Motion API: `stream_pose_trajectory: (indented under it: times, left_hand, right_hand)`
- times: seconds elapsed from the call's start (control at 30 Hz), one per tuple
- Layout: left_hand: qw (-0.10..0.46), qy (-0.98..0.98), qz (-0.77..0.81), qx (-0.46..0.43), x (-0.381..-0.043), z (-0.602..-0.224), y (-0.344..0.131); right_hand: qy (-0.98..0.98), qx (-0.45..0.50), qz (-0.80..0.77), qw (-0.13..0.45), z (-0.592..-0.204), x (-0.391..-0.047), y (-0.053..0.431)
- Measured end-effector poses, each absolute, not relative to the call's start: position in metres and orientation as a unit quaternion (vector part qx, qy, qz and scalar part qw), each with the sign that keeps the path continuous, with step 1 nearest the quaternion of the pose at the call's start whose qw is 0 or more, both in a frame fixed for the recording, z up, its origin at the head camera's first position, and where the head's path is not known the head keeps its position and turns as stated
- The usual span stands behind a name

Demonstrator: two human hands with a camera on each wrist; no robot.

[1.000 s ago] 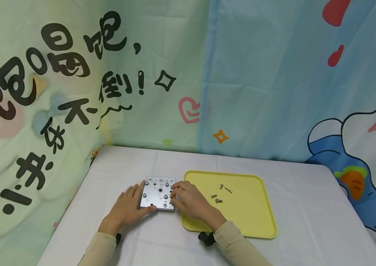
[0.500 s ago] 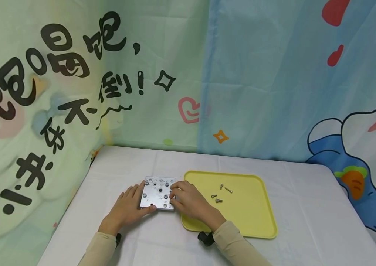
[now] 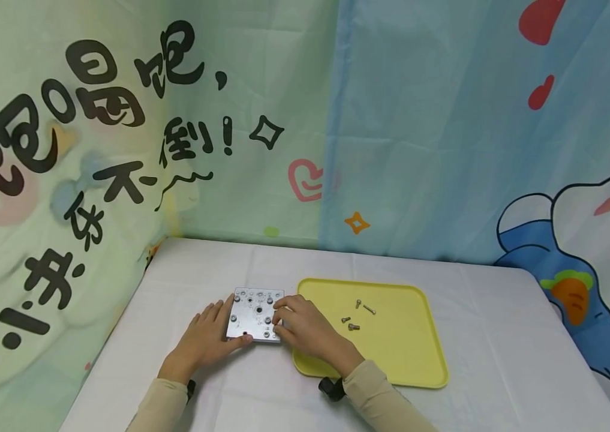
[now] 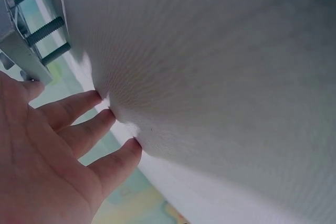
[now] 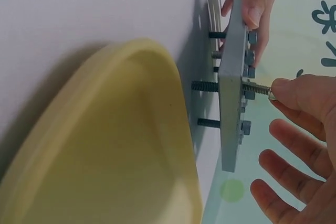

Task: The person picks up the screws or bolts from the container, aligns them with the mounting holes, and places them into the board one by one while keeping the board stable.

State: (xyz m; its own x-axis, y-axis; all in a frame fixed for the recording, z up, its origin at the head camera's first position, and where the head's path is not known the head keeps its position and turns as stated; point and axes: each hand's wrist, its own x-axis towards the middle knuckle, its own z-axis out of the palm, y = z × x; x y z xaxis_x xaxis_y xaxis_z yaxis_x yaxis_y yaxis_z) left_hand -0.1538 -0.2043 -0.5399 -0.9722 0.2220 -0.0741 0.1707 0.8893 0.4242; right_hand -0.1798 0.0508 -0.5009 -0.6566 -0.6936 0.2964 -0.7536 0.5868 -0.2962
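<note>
A silvery metal plate (image 3: 252, 318) with holes and several screws in it is raised above the white tabletop; threaded shanks stick out below it in both wrist views. My left hand (image 3: 204, 339) steadies its near left corner, thumb along the front edge. In the left wrist view, straight fingers of the left hand (image 4: 58, 150) touch the cloth. At the plate's right side is my right hand (image 3: 312, 333). The right wrist view shows thumb and forefinger pinching a screw (image 5: 255, 87), its shank against the plate's upper face; the other fingers are spread.
Right of the plate lies a yellow tray (image 3: 391, 354) with several loose screws (image 3: 355, 327) on it. The right forearm crosses its near left corner. White cloth (image 3: 499, 336) covers the table, and printed curtains (image 3: 418, 150) hang behind and to the left.
The right fingers shift very slightly at the plate's right side, still at the same spot. The left hand, plate and loose screws stay put; the head view drifts a little.
</note>
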Motion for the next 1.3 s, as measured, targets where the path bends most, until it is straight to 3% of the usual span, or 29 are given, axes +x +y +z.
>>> stream_pose_trajectory:
  times: [0.57, 1.3]
  left_hand:
    - [0.062, 0.969, 0.215, 0.101, -0.153, -0.539, -0.203]
    - [0.067, 0.969, 0.216, 0.101, -0.152, -0.538, -0.203]
  right_hand:
    - [-0.890, 0.384, 0.235, 0.081, -0.500, -0.179, 0.071]
    - [-0.931, 0.243, 0.255, 0.097, -0.512, -0.205, 0.206]
